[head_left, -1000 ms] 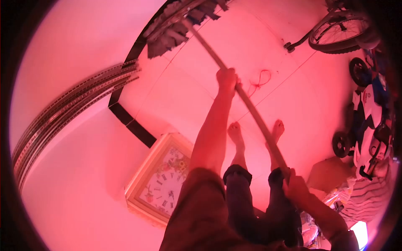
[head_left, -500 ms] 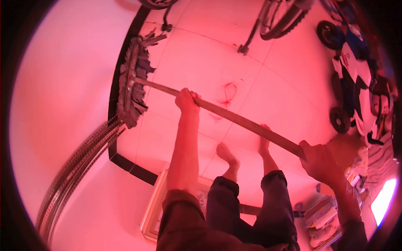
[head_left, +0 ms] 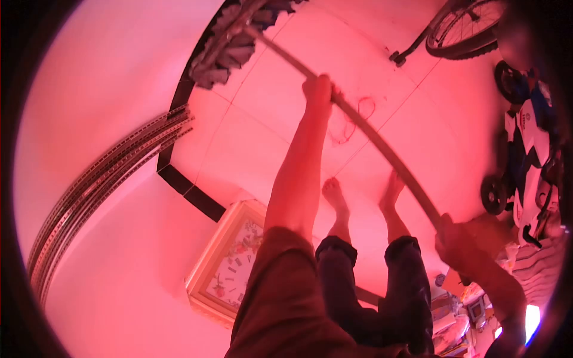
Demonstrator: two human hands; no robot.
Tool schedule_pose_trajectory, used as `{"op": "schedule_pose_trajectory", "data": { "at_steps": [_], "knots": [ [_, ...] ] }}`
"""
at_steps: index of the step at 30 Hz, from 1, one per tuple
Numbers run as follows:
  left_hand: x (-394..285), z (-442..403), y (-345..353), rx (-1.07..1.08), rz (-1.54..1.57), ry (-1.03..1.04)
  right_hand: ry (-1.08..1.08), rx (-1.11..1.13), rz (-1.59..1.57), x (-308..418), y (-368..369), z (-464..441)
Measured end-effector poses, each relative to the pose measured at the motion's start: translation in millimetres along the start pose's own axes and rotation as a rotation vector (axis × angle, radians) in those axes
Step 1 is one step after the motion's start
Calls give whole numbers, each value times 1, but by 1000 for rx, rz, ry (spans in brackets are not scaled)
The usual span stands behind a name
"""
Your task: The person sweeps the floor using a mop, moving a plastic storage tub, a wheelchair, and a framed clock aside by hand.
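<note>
A long-handled mop (head_left: 388, 156) slants across the view, its wide head of ragged cloth strips (head_left: 230, 51) on the floor by the dark skirting at upper left. My left hand (head_left: 319, 92) is closed around the handle partway down from the head. Near the other end of the handle, my right hand (head_left: 456, 241) is wrapped round it at lower right. A thin loop of cord or string (head_left: 358, 122) lies on the tiles beside the handle. My bare feet (head_left: 334, 192) stand on the floor below it.
Long perforated strips (head_left: 113, 179) lean along the left wall. A framed clock (head_left: 236, 259) stands by the lower wall. A bicycle wheel (head_left: 465, 30) and its kickstand are at upper right, a toy motorbike (head_left: 528, 137) on the right, and assorted clutter (head_left: 456, 322) at lower right.
The mop head has moved up and away along the left skirting, and my left arm reaches farther out. The view has shifted, showing more of the clock.
</note>
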State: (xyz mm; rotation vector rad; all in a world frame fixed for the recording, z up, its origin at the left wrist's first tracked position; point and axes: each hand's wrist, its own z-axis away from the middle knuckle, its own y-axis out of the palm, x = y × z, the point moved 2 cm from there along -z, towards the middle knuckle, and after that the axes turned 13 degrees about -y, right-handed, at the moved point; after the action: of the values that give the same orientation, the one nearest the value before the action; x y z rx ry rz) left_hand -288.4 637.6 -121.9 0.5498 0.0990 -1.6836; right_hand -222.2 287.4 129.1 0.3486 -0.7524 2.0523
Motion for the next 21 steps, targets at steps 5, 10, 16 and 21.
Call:
{"op": "schedule_pose_trajectory", "data": {
  "at_steps": [5,10,16,21],
  "knots": [
    [36,48,-57,-204,177,-46,-54,53,130,-4,11,21],
    [120,106,-53,-328,140,-131,1,128,122,-24,27,102],
    [226,198,42,-118,-138,32,254,116,52,-57,29,249],
    [306,265,116,-201,240,-446,420,49,103,-107,55,364]
  ]
}}
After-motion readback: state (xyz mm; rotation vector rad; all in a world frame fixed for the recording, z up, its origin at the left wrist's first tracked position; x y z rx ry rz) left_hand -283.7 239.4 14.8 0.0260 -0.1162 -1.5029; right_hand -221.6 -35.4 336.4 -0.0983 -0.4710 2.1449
